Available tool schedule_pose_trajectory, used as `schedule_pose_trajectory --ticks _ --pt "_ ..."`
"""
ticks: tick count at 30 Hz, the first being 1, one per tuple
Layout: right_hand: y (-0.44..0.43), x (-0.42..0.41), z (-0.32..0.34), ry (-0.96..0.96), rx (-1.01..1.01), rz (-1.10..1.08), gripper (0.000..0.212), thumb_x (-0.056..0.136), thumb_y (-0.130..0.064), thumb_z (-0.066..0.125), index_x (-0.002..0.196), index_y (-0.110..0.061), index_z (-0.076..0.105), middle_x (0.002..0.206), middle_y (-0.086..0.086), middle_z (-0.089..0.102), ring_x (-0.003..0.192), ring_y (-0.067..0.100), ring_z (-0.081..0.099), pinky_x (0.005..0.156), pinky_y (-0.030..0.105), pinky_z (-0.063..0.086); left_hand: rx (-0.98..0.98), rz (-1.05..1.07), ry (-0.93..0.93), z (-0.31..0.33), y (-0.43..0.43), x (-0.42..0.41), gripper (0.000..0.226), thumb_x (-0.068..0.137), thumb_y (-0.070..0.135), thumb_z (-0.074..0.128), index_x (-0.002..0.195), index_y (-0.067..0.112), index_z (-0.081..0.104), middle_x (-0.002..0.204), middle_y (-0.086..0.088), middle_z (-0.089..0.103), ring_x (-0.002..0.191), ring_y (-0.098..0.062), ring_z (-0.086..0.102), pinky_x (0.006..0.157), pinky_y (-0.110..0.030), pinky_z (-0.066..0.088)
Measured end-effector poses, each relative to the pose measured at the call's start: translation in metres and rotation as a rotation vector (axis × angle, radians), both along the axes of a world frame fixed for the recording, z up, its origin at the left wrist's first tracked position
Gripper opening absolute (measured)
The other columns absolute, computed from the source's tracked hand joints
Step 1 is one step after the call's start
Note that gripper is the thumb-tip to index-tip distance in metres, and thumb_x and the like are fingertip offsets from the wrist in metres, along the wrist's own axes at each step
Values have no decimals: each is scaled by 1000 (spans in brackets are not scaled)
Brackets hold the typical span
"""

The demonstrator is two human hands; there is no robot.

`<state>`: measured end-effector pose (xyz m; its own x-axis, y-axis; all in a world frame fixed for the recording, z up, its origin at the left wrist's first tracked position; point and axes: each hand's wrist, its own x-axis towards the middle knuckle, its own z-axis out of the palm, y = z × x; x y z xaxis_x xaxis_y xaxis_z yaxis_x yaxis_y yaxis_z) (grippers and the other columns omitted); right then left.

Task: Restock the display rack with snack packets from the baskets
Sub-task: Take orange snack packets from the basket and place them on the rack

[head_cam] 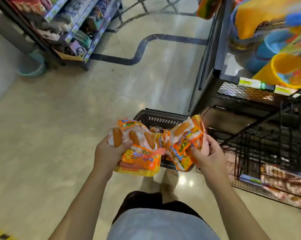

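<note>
Pale shirt (pixel 160 224) and two bare forearms filled the near foreground; beyond them one shoe (pixel 169 179) stood on the glossy floor (pixel 59 135). Left hand (pixel 110 151), fingers curled, gripped a left bundle (pixel 139 158) of orange sausage packets, thumb pressed across the clear windows. Right hand (pixel 208 156) likewise clasped a right bundle (pixel 184 146), its fingers wrapped round the lower edge. Both bundles were held above one dark basket (pixel 162 118) on the floor, with more orange packets showing inside it; the black wire display rack (pixel 267 135) stood just beside, to the right.

Handling, as judged: film packets light, soft and slick, the sausages within firm; loose stacks of this kind would probably slide apart unless pinched across the middle, through the whole stack, rather than by a sealed edge.

Count: two hands, two bundles, one basket in view. Three sausages showed in the left bundle's windows, one in the right; the number of packets per bundle could not be told.
</note>
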<state>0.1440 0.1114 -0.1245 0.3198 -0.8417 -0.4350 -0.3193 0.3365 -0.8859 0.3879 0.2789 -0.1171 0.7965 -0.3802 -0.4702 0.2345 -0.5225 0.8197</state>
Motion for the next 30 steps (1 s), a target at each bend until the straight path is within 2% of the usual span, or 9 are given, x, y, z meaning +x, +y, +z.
schedule_pose_trajectory --ticks 6,8,11,15,18,21,26,27,30 --pt "-24 13 -78 173 79 29 50 88 -14 78 117 -49 57 114 -12 71 102 10 71 81 43 62 134 -81 72 -82 -42 13 37 74 30 92 107 25 75 96 7 79 92 -18 76 85 -48 62" --pt "-28 19 -114 207 100 16 49 88 -11 78 114 -48 58 111 -14 71 100 4 70 80 35 62 174 -116 83 -119 -54 19 44 71 38 92 110 27 74 99 8 78 94 -18 75 85 -46 62" --pt "-35 28 -172 258 129 10 51 89 -9 77 128 -35 56 112 -18 67 95 -8 67 70 15 56 239 -162 93 -181 -70 29 51 66 44 93 110 26 74 99 7 77 95 -20 74 82 -43 61" --pt "-45 37 -257 307 164 0 62 88 -13 78 143 -28 52 124 -10 67 107 2 65 88 34 59 273 -236 111 -270 -90 40 81 56 61 89 127 28 68 109 6 75 99 -20 73 84 -48 62" --pt "-51 39 -316 331 191 -7 65 88 -17 79 145 -28 52 125 -10 68 108 6 68 89 37 60 286 -273 135 -329 -105 41 53 76 40 90 122 29 67 102 10 73 94 -12 71 77 -36 60" --pt "-53 38 -369 350 220 -15 62 87 -18 80 142 -29 55 118 -12 71 103 5 70 86 36 61 308 -331 144 -381 -111 37 36 79 35 88 107 36 65 98 10 73 91 -12 72 77 -37 60" --pt "-50 27 -426 431 254 41 67 90 -15 76 149 -28 45 114 -21 66 91 -13 64 74 6 50 384 -312 121 -443 -105 30 60 77 38 90 129 26 63 107 7 73 100 -17 71 85 -42 61" --pt "-51 28 -430 471 252 64 70 91 -19 76 151 -28 41 116 -20 64 94 -11 63 74 5 47 420 -322 84 -450 -103 30 67 75 44 89 133 25 60 112 7 71 103 -18 69 88 -42 59" --pt "-49 32 -437 587 193 141 81 89 -32 79 155 -28 31 140 -5 54 123 12 56 100 31 50 473 -356 49 -461 -100 27 75 78 50 85 141 27 52 119 8 67 106 -16 64 82 -33 54"
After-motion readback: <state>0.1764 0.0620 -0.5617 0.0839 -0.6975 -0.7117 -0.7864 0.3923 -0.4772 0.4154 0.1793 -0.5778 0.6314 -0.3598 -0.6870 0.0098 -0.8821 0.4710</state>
